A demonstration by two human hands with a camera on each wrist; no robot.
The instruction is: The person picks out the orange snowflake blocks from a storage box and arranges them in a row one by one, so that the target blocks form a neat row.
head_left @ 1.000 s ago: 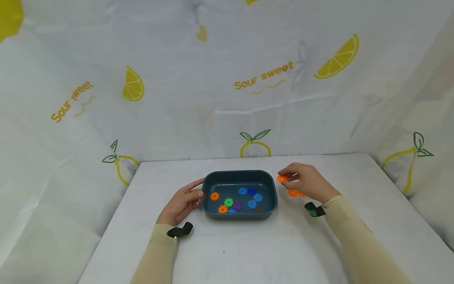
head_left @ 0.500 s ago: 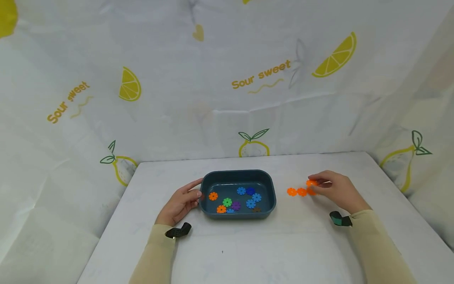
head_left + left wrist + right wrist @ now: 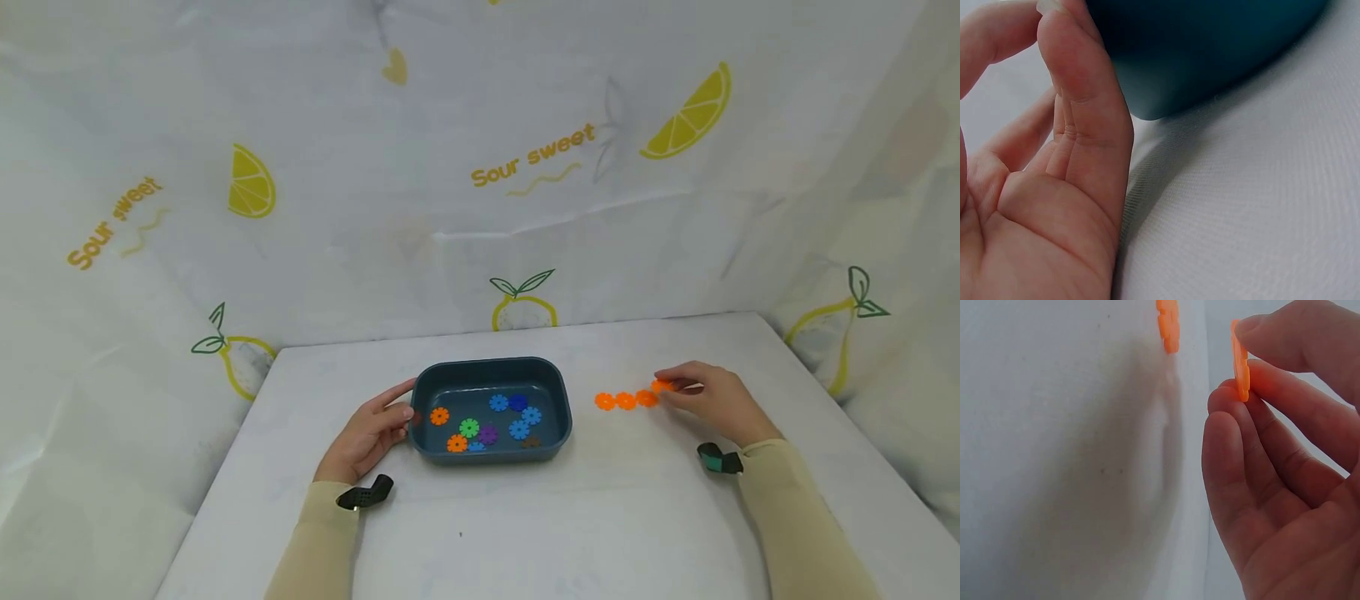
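My left hand (image 3: 363,437) holds the left end of a dark teal plastic tray (image 3: 491,457), thumb at the rim; in the left wrist view a finger lies against its outer wall. Inside the tray are several notched plastic discs in blue, orange, green, purple and brown, such as a green disc (image 3: 468,427). To the right, my right hand (image 3: 716,404) pinches an orange notched disc (image 3: 1241,369) between thumb and fingers, raised off the table in the right wrist view. Left of it, three more orange discs (image 3: 626,402) lie in a row on the table.
The white-covered table (image 3: 570,533) reaches back to a white hanging cloth (image 3: 360,208) printed with lemons and lettering. A black wrist device (image 3: 365,492) sits on the left sleeve and another black device (image 3: 720,459) on the right one.
My right hand has carried an orange disc from beside the tray's right edge to the right end of the orange row. The left hand stays at the tray. The head view has shifted slightly.
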